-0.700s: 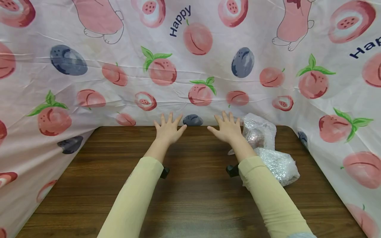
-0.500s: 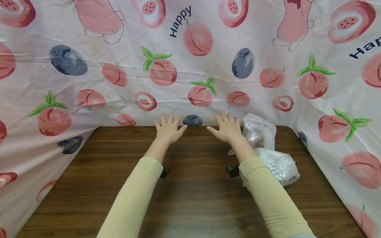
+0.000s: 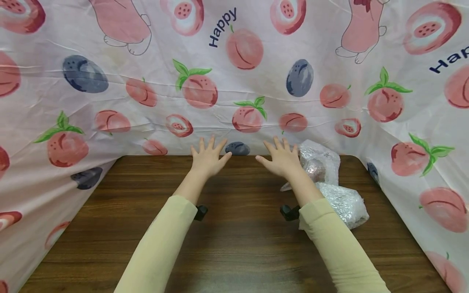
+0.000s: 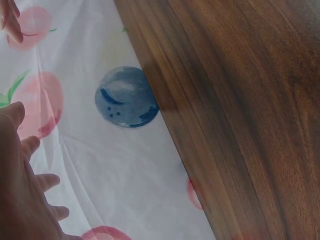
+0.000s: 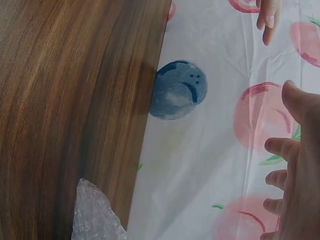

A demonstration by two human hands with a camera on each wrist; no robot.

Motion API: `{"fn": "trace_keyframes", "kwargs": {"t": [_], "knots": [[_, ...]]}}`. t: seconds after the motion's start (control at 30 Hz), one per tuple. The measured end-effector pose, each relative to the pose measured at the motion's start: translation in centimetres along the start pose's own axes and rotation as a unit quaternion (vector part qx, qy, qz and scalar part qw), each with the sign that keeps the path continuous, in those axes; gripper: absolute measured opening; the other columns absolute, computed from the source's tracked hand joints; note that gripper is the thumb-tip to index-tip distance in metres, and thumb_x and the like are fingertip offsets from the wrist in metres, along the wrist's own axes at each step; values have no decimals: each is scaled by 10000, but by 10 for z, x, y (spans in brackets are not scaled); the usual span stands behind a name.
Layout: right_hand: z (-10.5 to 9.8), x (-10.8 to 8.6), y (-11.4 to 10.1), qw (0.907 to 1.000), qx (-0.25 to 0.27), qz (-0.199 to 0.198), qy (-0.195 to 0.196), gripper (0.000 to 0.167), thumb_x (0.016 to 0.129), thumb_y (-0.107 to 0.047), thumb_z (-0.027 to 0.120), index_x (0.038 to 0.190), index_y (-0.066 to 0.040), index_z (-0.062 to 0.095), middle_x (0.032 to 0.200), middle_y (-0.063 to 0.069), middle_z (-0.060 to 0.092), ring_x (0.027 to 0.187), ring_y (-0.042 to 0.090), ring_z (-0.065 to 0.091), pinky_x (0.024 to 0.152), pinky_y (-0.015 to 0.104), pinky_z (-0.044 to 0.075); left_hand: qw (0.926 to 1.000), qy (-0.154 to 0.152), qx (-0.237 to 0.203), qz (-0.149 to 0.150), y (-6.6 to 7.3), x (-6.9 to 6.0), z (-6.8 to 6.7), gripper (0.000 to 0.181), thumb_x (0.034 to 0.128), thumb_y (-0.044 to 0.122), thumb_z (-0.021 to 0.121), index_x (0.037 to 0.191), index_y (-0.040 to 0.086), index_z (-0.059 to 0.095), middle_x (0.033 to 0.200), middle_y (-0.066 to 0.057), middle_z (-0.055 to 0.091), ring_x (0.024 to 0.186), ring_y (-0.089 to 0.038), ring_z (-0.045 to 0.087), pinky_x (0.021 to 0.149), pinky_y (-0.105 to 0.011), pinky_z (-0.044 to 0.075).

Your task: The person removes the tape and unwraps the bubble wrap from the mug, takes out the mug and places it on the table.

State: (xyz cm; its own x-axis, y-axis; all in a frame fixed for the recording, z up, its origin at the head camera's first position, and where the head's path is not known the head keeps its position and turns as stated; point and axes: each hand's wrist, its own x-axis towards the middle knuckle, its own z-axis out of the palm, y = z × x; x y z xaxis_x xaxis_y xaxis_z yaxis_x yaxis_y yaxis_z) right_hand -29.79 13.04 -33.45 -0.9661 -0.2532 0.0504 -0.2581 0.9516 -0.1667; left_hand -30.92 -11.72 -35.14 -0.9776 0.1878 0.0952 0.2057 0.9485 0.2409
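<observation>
left hand (image 3: pixel 206 161) and right hand (image 3: pixel 283 160) mid-frame, fingers spread wide; wrapped bundle (image 3: pixel 329 162) right of centre, second bundle (image 3: pixel 346 205) just below.

Head camera looks forward and down across the table (image 3: pixel 234 252); closer wrist views (both tilted) share the far blue fruit print (image 4: pixel 125 97).

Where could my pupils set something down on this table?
Bare wooden tabletop lies between the left sleeve and the peach-print cloth, and between that sleeve and the right sleeve. Crowded: beside the right sleeve, where two bubble-wrapped bundles sit.
</observation>
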Motion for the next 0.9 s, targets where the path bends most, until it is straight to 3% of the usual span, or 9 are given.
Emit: {"fn": "trace_keyframes", "kwargs": {"t": [0.5,0.9], "knots": [[-14,-25,-4,9991,62,-242,342,764,937,-644,380,1535,-187,251,1584,155,83,1430,379,-25,1067,644,-38,9984,204,-461,261,0,-15,-2,639,976,605,312,1537,313,215,1590,-113,94,1412,-434,-68,1031,-693,-51],[-25,-57,-6,9955,347,-493,725,753,935,-630,413,1522,-175,290,1567,174,155,1421,394,96,1077,640,16,9918,386,-1029,657,14,-30,4,638,979,574,366,1531,276,252,1561,-139,200,1414,-430,55,1057,-669,55]]}}
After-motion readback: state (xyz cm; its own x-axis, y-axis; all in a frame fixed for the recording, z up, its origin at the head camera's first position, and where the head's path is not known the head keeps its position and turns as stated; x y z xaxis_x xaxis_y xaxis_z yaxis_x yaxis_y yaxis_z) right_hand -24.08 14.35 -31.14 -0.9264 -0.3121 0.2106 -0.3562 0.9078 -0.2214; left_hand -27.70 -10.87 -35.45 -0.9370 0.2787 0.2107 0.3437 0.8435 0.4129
